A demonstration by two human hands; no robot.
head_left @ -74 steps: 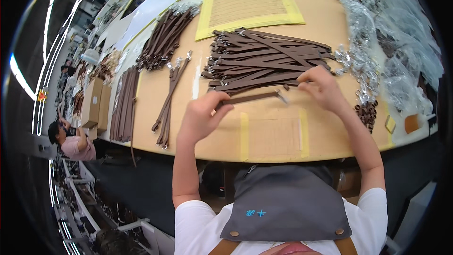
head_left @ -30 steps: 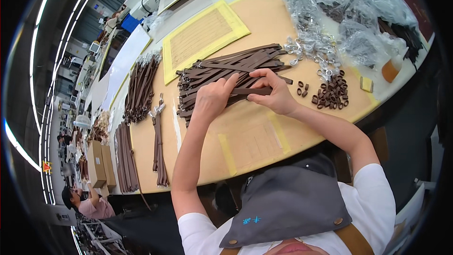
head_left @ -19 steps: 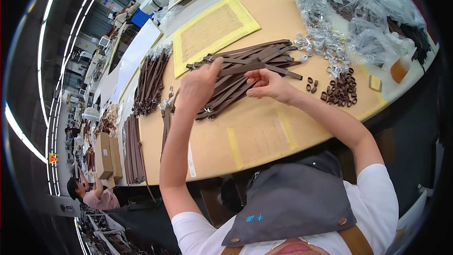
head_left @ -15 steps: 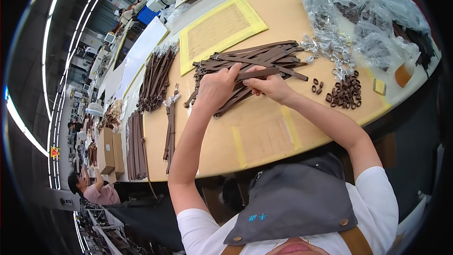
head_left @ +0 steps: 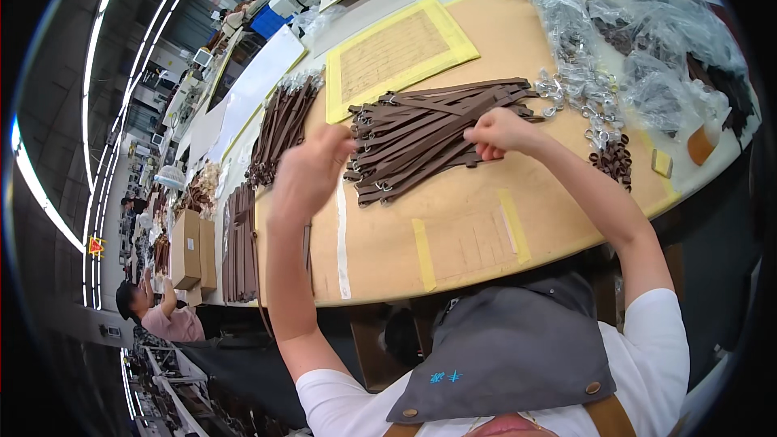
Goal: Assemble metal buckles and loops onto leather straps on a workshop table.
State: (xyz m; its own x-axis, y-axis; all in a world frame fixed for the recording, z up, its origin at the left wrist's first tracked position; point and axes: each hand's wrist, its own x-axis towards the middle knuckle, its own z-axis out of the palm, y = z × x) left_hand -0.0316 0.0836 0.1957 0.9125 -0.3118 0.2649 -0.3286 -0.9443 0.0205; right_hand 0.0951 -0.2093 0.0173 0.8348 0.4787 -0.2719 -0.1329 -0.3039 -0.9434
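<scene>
Brown leather straps (head_left: 429, 133) pinched by right hand (head_left: 502, 131); left hand (head_left: 312, 174), half a second ago on them, lifted clear, loosely open, blurred.

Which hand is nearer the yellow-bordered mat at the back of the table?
Left. The left hand is raised in front of the mat's near-left corner; the right hand rests farther off, on the pile of brown straps.

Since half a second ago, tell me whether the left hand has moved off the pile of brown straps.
Yes. The left hand has swung to the person's left, off the pile of brown straps, and now hangs raised beside its left end.
</scene>
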